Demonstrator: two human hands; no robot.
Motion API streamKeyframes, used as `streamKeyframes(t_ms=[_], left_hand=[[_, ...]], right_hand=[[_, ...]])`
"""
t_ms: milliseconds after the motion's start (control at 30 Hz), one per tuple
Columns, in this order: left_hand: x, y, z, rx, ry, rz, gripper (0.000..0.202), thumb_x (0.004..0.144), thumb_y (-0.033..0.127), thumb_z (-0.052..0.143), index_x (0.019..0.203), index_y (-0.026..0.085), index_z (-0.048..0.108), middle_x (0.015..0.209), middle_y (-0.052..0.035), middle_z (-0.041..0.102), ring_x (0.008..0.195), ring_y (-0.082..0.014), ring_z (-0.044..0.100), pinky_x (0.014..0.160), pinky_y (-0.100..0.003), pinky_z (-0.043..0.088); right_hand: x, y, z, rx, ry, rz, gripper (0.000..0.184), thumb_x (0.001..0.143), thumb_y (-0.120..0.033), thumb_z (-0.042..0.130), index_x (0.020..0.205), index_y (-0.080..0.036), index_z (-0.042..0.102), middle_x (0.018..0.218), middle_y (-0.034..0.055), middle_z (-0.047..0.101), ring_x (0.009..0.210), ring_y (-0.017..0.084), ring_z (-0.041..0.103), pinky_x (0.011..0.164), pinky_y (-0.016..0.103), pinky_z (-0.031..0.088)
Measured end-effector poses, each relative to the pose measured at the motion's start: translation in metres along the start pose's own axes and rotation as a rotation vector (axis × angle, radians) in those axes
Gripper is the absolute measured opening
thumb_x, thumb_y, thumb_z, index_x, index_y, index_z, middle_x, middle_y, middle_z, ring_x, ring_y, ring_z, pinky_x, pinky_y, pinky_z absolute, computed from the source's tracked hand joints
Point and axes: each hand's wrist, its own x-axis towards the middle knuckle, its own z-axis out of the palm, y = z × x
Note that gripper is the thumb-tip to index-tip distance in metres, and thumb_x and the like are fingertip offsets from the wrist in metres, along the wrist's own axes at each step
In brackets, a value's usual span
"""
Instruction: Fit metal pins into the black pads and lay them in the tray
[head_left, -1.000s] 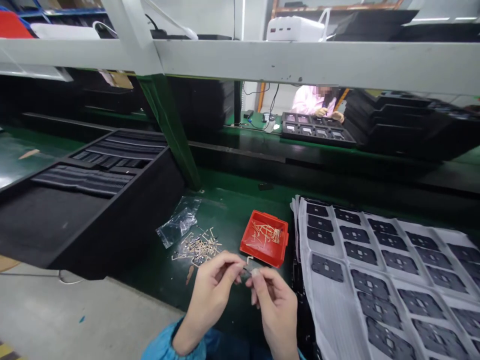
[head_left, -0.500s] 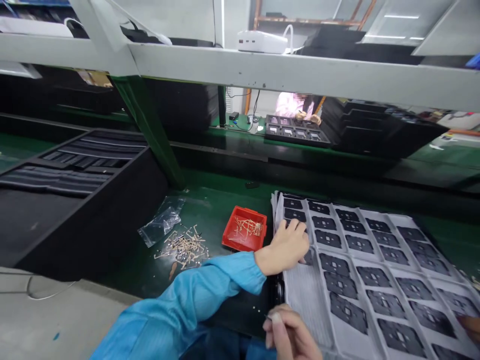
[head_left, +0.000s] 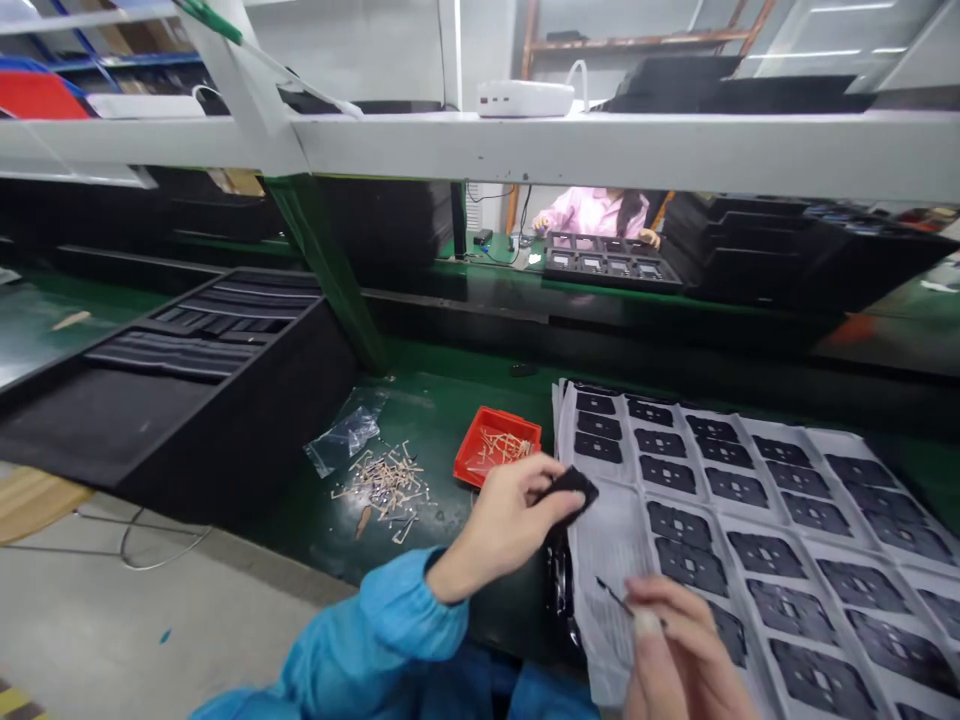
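The left hand [head_left: 504, 515], its blue sleeve coming in from 7 o'clock, pinches a small flat black pad [head_left: 571, 489] between thumb and fingertips, holding it just over the near left corner of the white sheet [head_left: 609, 545]. The sheet carries rows of similar black pads and runs off toward 4 o'clock. At 5 o'clock from the left hand, the right hand [head_left: 686, 655] has its fingers closed around a thin dark tool [head_left: 615, 598], whose tip points to 10 o'clock above the sheet. A red tray [head_left: 471, 467] of small metal parts sits just beyond the left hand at 12 o'clock. Loose metal parts [head_left: 382, 485] and a clear bag [head_left: 345, 436] lie at 9 to 10 o'clock.
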Motion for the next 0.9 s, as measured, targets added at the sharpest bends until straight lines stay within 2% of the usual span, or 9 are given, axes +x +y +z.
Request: streamKeyframes(t_ms=[100,200,267,300,367,433,567,700,900], left_hand=[[-0.04,0.01,-0.023,-0.148,-0.023,-0.07,0.02,0.104,0.029,0.061,0.115,0.014,0.069,0.095,-0.005,0.08,0.076,-0.0157,0.075,0.068,-0.02,0.059],[-0.066,0.019,-0.038,-0.205,-0.016,-0.114,0.019,0.102,0.023,0.063,0.116,0.023,0.076,0.108,-0.001,0.08,0.087,-0.0154,0.074,0.081,-0.022,0.057],[-0.076,0.02,-0.045,-0.189,0.0,-0.123,0.02,0.1,0.02,0.065,0.113,0.027,0.077,0.106,0.001,0.08,0.091,-0.0154,0.074,0.087,-0.023,0.055],[-0.08,0.019,-0.047,-0.199,0.013,-0.148,0.02,0.098,0.02,0.067,0.115,0.026,0.076,0.099,0.0015,0.08,0.086,-0.0146,0.074,0.084,-0.023,0.055],[-0.087,0.015,-0.05,-0.319,0.04,-0.267,0.026,0.094,0.023,0.071,0.12,0.024,0.068,0.084,0.0038,0.075,0.063,-0.0112,0.068,0.063,-0.02,0.054],[-0.094,0.01,-0.051,-0.493,0.065,-0.396,0.038,0.088,0.025,0.078,0.122,0.024,0.06,0.078,0.0069,0.07,0.047,-0.0076,0.057,0.046,-0.018,0.044],[-0.105,0.005,-0.051,-0.638,0.131,-0.457,0.028,0.083,0.02,0.08,0.105,0.021,0.063,0.082,0.0049,0.068,0.058,-0.0056,0.058,0.053,-0.014,0.047],[-0.112,0.004,-0.05,-0.674,0.107,-0.535,0.014,0.091,0.022,0.068,0.104,0.019,0.062,0.074,0.0057,0.063,0.046,-0.0043,0.052,0.041,-0.013,0.042],[-0.117,0.003,-0.046,-0.793,0.15,-0.572,0.012,0.092,0.025,0.07,0.096,0.017,0.063,0.07,0.0027,0.069,0.06,-0.0121,0.072,0.053,-0.018,0.058]], right_hand=[[0.017,-0.003,0.011,-0.106,-0.151,0.072,0.009,0.092,-0.025,0.073,0.084,-0.022,0.071,0.123,0.0109,0.069,0.112,0.023,0.068,0.089,0.031,0.054],[0.025,-0.009,0.023,-0.073,-0.409,0.115,0.008,0.094,-0.026,0.07,0.087,-0.024,0.072,0.12,0.0093,0.071,0.114,0.022,0.07,0.094,0.031,0.057],[0.026,-0.011,0.029,-0.039,-0.494,0.14,0.009,0.095,-0.026,0.07,0.086,-0.024,0.072,0.113,0.0077,0.073,0.11,0.02,0.072,0.093,0.029,0.059],[0.025,-0.012,0.03,-0.036,-0.516,0.156,0.01,0.095,-0.025,0.069,0.086,-0.024,0.072,0.111,0.0073,0.073,0.107,0.019,0.073,0.092,0.028,0.059],[0.023,-0.013,0.033,-0.044,-0.528,0.186,0.01,0.095,-0.025,0.07,0.085,-0.024,0.072,0.107,0.0069,0.073,0.102,0.018,0.073,0.089,0.026,0.059],[0.02,-0.011,0.036,-0.041,-0.53,0.21,0.012,0.094,-0.026,0.072,0.083,-0.023,0.072,0.102,0.0068,0.072,0.096,0.017,0.073,0.084,0.023,0.06],[0.012,-0.006,0.041,-0.005,-0.559,0.236,0.013,0.093,-0.026,0.074,0.08,-0.021,0.072,0.099,0.0077,0.071,0.089,0.016,0.073,0.076,0.021,0.06],[0.005,-0.007,0.045,-0.004,-0.579,0.253,0.012,0.093,-0.025,0.073,0.082,-0.022,0.072,0.098,0.0069,0.071,0.09,0.016,0.073,0.077,0.021,0.06],[-0.007,-0.012,0.044,-0.061,-0.509,0.282,0.01,0.091,-0.026,0.075,0.083,-0.021,0.073,0.101,0.0082,0.071,0.09,0.017,0.072,0.073,0.023,0.06]])
